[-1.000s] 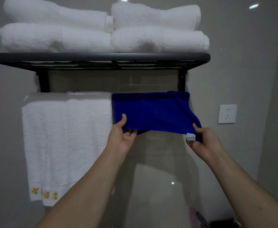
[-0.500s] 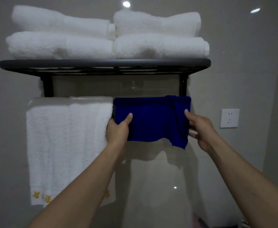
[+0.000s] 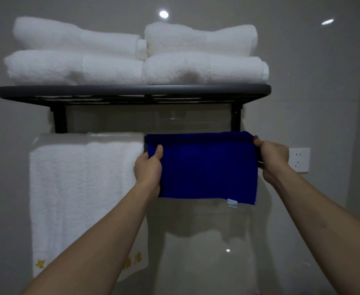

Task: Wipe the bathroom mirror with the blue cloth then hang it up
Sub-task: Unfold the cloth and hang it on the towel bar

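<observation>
Gripping the plush rectangular blue cloth (image 3: pixel 206 167), both hands flank it.

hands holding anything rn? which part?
Both hold the blue cloth draped over the rail: left hand pinches its left edge, right hand grips its right edge near the top.
</observation>
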`<state>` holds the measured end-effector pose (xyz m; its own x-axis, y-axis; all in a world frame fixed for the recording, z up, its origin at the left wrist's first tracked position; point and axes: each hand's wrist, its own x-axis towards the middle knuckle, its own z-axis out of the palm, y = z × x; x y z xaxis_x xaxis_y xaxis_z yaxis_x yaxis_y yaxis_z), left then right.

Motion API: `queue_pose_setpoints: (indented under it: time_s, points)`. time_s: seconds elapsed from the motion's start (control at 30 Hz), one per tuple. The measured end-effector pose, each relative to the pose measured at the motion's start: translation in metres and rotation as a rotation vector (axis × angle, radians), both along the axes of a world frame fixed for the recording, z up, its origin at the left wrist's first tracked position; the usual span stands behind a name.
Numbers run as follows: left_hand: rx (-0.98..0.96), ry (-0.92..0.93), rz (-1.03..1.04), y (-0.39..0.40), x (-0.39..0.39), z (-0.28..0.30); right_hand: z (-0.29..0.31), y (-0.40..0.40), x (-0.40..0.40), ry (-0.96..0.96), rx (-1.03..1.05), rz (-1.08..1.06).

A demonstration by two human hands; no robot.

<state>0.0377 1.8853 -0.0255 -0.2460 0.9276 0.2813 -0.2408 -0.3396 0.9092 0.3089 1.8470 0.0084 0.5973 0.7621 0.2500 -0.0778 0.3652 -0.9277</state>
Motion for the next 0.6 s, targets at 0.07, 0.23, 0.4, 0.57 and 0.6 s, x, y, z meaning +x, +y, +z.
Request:
queue_pose_setpoints:
  time_s: [0.07, 0.23, 0.4, 0.57, 0.6]
  points:
    - [0.002, 0.002, -0.018, 0.0, -0.001, -0.001, -0.009, 0.004, -0.002, 0.035, 0.01, 0.159]
    - [0.008, 0.02, -0.022, 0.002, -0.002, -0.003, -0.024, 0.014, 0.001, 0.271, 0.094, 0.558]
    - [0.05, 0.103, 0.047, 0.007, -0.005, -0.012, -0.037, 0.016, 0.004, 0.104, 0.024, 0.612]
    - [0.047, 0.101, 0.09, 0.007, -0.003, -0.013, -0.046, 0.017, 0.005, 0.077, 0.005, 0.557]
    - [0.039, 0.095, 0.094, 0.006, -0.002, -0.013, -0.047, 0.017, 0.004, 0.08, 0.013, 0.551]
